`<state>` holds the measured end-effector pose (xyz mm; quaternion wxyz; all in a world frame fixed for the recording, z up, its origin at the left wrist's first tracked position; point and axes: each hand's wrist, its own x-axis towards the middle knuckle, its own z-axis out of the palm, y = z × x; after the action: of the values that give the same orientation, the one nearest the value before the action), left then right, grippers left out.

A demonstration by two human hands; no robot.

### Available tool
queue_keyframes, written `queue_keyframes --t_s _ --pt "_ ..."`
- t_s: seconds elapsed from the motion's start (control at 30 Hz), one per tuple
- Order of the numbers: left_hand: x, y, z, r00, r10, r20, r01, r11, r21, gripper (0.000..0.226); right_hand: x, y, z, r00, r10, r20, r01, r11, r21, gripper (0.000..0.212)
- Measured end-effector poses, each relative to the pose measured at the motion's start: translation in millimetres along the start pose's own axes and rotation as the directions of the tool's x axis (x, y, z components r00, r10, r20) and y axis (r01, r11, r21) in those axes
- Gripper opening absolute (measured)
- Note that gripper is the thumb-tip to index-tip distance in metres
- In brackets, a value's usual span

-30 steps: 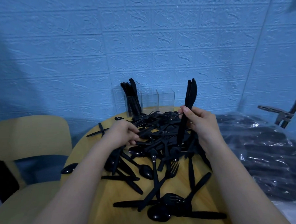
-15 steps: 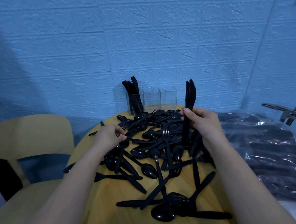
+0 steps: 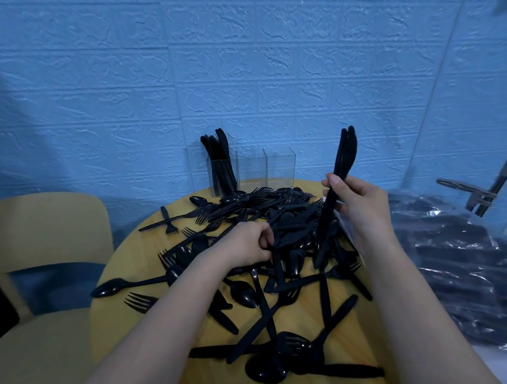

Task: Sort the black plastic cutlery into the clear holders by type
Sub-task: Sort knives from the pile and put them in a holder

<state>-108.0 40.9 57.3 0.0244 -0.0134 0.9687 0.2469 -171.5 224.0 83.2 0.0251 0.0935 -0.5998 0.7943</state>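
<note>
A small bunch of knives [image 3: 343, 157] stands nearly upright above the right side of the pile [image 3: 278, 234], blades up and leaning slightly right, handles down; the right hand [image 3: 355, 201] has its fingers wrapped around them, apparently gathering one type before dropping it in. The left hand [image 3: 249, 245] pinches another piece out of the heap. At the table's [image 3: 126, 257] far edge, the leftmost clear holder [image 3: 220, 176] already stands full of knives.
</note>
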Motion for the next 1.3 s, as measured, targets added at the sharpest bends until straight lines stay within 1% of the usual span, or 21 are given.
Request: queue_keyframes --t_s 0.17,0.23,0.43,0.53,0.7,0.8,0.83,0.9,1.03,1.1,1.2,1.3 --pt "-4 -2 -6 0.999 -0.047 -0.001 0.047 0.997 0.061 0.025 0 4 1 1.000 -0.013 0.007 0.014 0.998 -0.064 0.010" --pt "-7 -5 -10 0.997 -0.068 -0.023 0.070 0.995 0.073 0.026 -1 4 2 1.000 -0.014 0.010 0.015 0.996 -0.083 0.011" --pt "-17 -18 -29 0.982 -0.157 -0.107 0.156 0.988 -0.016 0.028 -3 6 5 0.999 0.013 0.053 -0.006 0.990 -0.138 0.012" --pt "-21 -19 -39 0.965 -0.189 -0.181 0.180 0.982 -0.061 0.033 -2 8 5 0.996 0.032 0.081 -0.021 0.991 -0.133 0.011" --pt "-27 -16 -46 0.896 -0.187 -0.403 0.151 0.981 -0.118 0.036 -3 9 5 0.991 0.056 0.119 -0.042 0.992 -0.121 0.011" --pt "-27 -13 -45 0.869 -0.222 -0.443 0.122 0.962 -0.242 0.037 -5 8 6 0.987 0.074 0.143 -0.061 0.994 -0.092 0.010" --pt "-27 -13 -44 0.861 -0.236 -0.450 0.119 0.954 -0.274 0.040 -6 7 6 0.985 0.084 0.151 -0.073 0.994 -0.077 0.009" --pt "-28 -12 -44 0.862 -0.234 -0.451 0.117 0.955 -0.272 0.046 -7 6 7 0.982 0.097 0.163 -0.089 0.994 -0.059 0.008" --pt "-31 -15 -47 0.903 -0.218 -0.371 0.180 0.974 -0.134 0.055 -9 5 8 0.978 0.118 0.174 -0.110 0.992 -0.054 0.006" --pt "-31 -19 -49 0.913 -0.234 -0.336 0.207 0.972 -0.114 0.057 -9 5 8 0.976 0.121 0.180 -0.111 0.992 -0.067 0.006" --pt "-34 -30 -53 0.905 -0.280 -0.319 0.209 0.948 -0.240 0.054 -10 6 9 0.976 0.119 0.183 -0.104 0.991 -0.088 0.007" --pt "-41 -38 -58 0.887 -0.315 -0.337 0.198 0.920 -0.337 0.049 -10 6 9 0.977 0.117 0.178 -0.100 0.990 -0.102 0.006"
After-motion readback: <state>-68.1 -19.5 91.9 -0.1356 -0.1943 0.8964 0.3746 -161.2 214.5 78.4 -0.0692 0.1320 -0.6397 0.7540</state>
